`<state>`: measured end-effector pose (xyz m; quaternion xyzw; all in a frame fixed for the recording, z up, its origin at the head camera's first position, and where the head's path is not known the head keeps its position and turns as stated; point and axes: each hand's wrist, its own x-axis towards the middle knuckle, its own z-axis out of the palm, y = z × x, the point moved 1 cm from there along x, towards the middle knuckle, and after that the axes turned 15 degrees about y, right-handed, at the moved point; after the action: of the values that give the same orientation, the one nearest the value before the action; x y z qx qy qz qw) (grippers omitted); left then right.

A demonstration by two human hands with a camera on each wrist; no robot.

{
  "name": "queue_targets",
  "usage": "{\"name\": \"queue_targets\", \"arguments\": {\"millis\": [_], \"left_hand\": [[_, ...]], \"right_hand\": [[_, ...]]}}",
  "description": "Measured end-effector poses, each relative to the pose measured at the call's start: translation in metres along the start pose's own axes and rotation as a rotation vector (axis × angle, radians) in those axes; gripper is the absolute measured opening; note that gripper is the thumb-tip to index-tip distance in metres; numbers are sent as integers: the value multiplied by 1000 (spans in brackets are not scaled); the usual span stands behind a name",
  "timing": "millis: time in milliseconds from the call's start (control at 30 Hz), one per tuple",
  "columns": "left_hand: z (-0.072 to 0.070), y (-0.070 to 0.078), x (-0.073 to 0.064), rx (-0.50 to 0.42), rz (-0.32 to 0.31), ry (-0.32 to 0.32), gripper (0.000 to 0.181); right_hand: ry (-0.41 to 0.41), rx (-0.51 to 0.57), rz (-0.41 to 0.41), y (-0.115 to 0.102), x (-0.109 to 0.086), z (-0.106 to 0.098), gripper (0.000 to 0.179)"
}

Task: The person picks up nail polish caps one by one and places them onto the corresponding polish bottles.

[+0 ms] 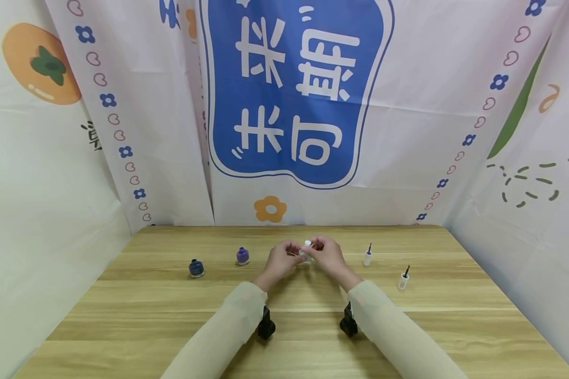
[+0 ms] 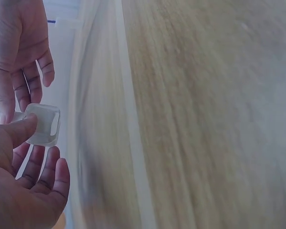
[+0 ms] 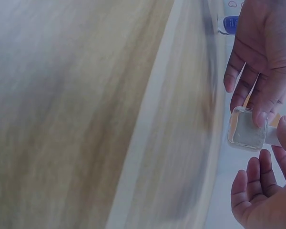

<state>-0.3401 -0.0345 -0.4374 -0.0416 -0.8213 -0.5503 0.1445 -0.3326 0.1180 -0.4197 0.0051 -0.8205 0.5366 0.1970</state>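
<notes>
Progress: two uncapped, a third unopened

My left hand point(image 1: 283, 259) pinches the clear bottle point(image 3: 248, 132) by its body, thumb against one flat side, while my right hand point(image 1: 328, 257) grips the white cap point(image 1: 307, 243) between thumb and fingers. That bottle is between my two hands, towards the far side of the table point(image 1: 308, 347). Its cap looks joined to it; whether it has been loosened, I cannot tell.

On my left, the purple bottle point(image 1: 243, 256) and the dark blue bottle point(image 1: 196, 269) stand without caps, so I count those two as done. On my right stand the farther brush cap point(image 1: 368, 257) and the nearer brush cap point(image 1: 403, 282), brushes upward. As I judge it, only the clear bottle's cap is left. Nothing blocks my fingers; the printed curtain point(image 1: 398, 158) hangs behind the table.
</notes>
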Motion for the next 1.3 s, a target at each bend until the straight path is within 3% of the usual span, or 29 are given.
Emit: {"name": "queue_targets", "arguments": {"millis": [1033, 1300], "left_hand": [[4, -10, 3, 41, 25, 19, 18], [2, -5, 3, 61, -14, 7, 17]], "right_hand": [[-36, -41, -8, 10, 0, 8, 11], [-38, -54, -9, 10, 1, 9, 12]]}}
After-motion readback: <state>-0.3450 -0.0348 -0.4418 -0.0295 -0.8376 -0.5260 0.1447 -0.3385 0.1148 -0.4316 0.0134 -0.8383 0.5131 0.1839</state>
